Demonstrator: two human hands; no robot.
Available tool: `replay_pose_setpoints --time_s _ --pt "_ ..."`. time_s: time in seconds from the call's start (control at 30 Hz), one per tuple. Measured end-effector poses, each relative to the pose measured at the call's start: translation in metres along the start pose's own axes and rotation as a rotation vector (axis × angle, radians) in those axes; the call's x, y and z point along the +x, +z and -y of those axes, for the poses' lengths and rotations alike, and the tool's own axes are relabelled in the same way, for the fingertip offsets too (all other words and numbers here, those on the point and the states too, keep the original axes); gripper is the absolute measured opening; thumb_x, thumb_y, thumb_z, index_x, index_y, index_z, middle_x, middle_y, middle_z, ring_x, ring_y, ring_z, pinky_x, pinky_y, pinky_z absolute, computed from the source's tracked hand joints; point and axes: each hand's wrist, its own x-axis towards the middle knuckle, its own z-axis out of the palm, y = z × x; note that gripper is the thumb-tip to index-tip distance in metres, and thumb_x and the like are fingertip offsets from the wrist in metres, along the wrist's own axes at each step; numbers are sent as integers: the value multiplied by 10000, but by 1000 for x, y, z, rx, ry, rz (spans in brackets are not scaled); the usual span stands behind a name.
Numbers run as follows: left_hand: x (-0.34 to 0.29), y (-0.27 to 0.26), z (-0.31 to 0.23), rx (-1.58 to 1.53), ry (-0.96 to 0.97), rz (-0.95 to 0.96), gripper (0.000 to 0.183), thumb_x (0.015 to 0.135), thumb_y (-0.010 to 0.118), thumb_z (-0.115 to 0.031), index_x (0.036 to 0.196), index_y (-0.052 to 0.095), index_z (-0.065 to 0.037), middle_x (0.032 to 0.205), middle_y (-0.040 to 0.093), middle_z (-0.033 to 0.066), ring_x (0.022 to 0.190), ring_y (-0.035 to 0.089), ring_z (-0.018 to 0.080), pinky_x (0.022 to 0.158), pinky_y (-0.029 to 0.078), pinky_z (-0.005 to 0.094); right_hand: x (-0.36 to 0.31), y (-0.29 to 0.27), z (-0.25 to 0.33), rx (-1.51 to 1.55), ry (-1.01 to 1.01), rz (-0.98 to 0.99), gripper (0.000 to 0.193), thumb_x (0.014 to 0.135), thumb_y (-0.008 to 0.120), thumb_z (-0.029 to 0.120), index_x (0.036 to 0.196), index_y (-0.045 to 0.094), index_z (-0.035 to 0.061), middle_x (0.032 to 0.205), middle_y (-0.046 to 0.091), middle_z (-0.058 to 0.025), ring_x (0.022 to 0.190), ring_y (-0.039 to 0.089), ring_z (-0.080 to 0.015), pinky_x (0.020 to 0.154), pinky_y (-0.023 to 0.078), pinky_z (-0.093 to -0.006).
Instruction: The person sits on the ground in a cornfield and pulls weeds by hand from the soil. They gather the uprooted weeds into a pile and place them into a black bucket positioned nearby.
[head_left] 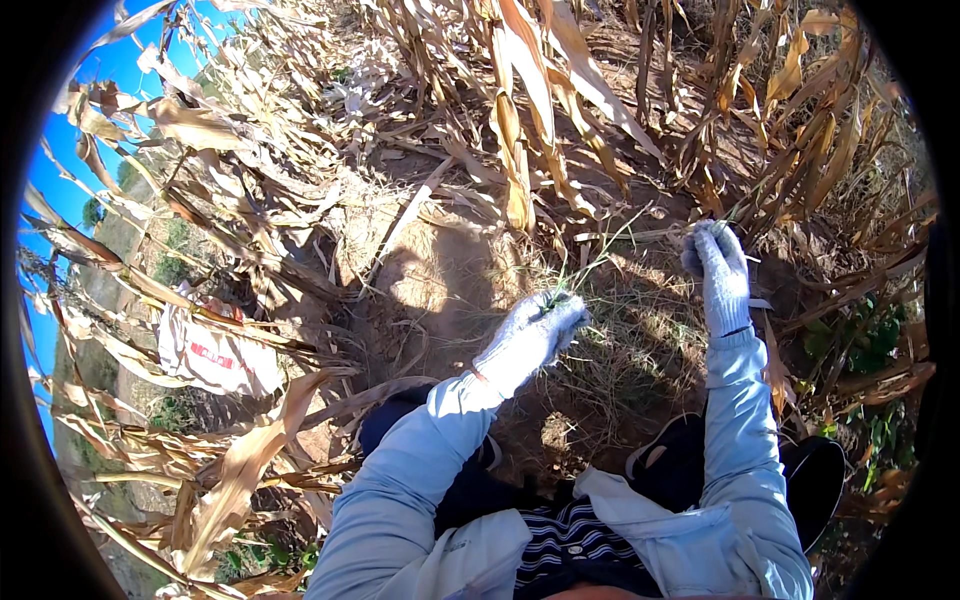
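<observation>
My left hand (532, 335), in a white knit glove, is closed around a small tuft of green grass (590, 265) whose thin blades stick out past the fingers. Off to the right, my right hand (718, 262) wears a matching glove. Its fingers are curled by the foot of some dry corn stalks; what they hold, if anything, is too small to make out. Between and below the hands lies a patch of low, partly dried grass (635, 345) on the soil, partly in shadow.
Dry corn stalks (515, 150) stand ahead, with more on both sides. A white sack (218, 350) with red print lies at the left among leaves. My dark shoes (668, 460) are close below the grass. A black rounded object (815, 485) sits beside my right arm.
</observation>
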Motion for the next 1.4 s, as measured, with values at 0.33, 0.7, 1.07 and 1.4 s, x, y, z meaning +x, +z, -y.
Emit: replay_pose_setpoints --time_s 0.33,0.7,1.07,1.4 --pt "7 -6 5 -210 -34 -55 269 1061 666 -381 1056 709 -116 726 575 -48 624 508 63 522 377 245 -31 37 3 -911 233 672 531 930 772 281 1355 629 -3 1107 745 -141 944 700 -205 884 568 -356" --pt "26 -4 13 -354 35 34 292 1087 646 -378 1081 679 -87 758 633 -9 607 566 83 503 411 233 -74 70 -26 16 508 785 595 998 788 285 1470 562 3 1253 697 -53 1154 651 -157 960 527 -304" --pt "28 2 20 -564 69 28 276 1097 636 -352 1162 662 -85 851 669 14 612 583 81 512 467 213 -79 64 -46 -259 251 795 282 1023 693 173 1271 701 39 1072 725 -50 941 668 -151 822 534 -330" --pt "31 -23 0 -444 209 -233 321 1136 550 -374 1082 684 -88 756 600 -50 588 508 56 544 400 224 -59 61 -3 -795 -23 572 188 983 691 204 1083 726 49 890 753 -156 826 743 -316 750 568 -413"
